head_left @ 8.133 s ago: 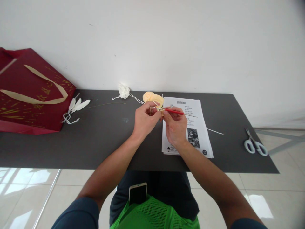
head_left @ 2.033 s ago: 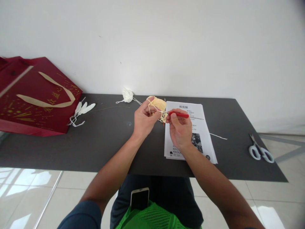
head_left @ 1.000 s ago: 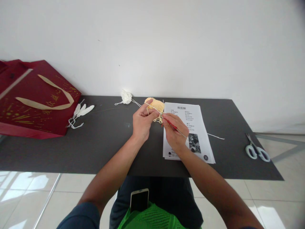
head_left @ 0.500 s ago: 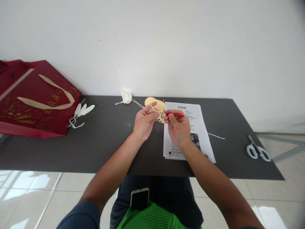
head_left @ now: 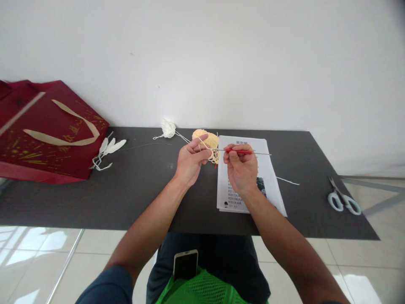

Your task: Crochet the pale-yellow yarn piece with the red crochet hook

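"Two bare hands near the printed sheets [head_left: 272, 185], so what's each one got?"

"Right hand [head_left: 242, 169] is over the upper part of the sheets, thumb and fingers clamped on a red-handled tool [head_left: 239, 151]. Thin metal shaft pokes out both ends, pretty much level, and one end runs left past the sheets' edge toward the other hand."

"And the left hand [head_left: 191, 162]?"

"Just left of the sheets. Thumb and fingertip pinched together on some pale yarn [head_left: 215, 158], index finger sticking out with a strand across it. Loose loops hang right beside the sheets' left edge. Can't tell if the tip's through a loop, too tiny."

"Other stuff?"

"Yellow yarn ball [head_left: 209, 138] by the sheets' top left corner, white yarn ball [head_left: 168, 128] further left. Scissors [head_left: 341, 194] well right of the sheets, red bag [head_left: 44, 162] way left."
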Tool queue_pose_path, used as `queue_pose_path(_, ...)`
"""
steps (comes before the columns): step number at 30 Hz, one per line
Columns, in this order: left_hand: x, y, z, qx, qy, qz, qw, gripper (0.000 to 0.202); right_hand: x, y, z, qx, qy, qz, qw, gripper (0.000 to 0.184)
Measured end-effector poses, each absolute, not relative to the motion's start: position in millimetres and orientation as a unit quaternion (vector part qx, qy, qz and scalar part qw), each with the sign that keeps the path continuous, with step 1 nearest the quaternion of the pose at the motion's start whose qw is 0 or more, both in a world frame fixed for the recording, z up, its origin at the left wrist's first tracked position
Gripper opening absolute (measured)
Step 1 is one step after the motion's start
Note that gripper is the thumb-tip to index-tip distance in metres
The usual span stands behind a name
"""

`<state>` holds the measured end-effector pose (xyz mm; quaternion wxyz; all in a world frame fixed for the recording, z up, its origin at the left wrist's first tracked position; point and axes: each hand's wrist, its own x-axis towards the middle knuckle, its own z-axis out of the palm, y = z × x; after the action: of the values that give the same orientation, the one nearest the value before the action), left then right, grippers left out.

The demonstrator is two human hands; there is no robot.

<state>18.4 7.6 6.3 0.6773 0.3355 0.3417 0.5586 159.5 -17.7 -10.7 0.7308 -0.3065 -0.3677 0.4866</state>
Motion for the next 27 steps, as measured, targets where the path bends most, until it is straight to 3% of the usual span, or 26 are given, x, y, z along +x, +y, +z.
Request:
queue_pose_path(12,14.2,10.2,2.6,0.406,0.370,0.558,0.623,0.049,165.2,-19.0,-12.1,-0.351,-0.428,0.416,0.721,0.018)
queue_pose_path(27,-11.5,19.8,16.2,0.508,0.342,0.392,0.686,0.043,175.3,-17.5,-12.1,-0.312,-0.464,0.469,0.684,0.024)
